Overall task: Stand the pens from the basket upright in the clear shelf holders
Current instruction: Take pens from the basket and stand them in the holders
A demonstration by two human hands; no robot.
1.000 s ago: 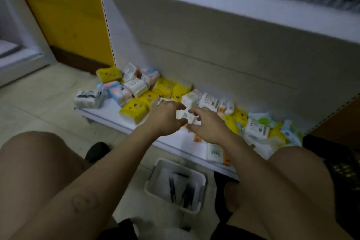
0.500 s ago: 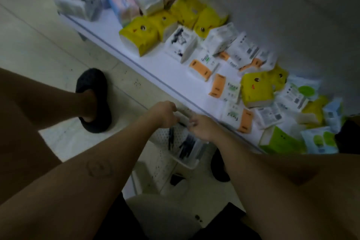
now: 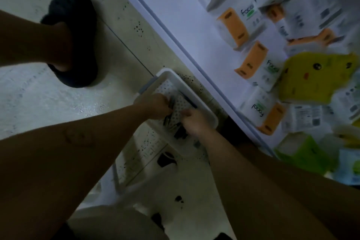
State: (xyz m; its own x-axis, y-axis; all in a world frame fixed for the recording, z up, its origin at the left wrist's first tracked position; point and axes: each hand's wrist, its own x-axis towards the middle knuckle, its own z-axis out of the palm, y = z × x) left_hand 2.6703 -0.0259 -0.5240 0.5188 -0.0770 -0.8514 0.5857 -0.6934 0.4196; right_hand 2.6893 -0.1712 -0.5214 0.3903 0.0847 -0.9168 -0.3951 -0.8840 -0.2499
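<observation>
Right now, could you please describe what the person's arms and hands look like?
Both forearms are bare, with no sleeves in view. The left hand and right hand wear no gloves; no watch or ring shows in the dim picture. A faint roundish mark sits on the left forearm.

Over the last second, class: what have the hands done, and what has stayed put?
Both hands dropped from the shelf into the basket. The left hand now grips pens; the right hand reaches among them, its hold unclear. The basket and the tissue packs stayed put.
</observation>
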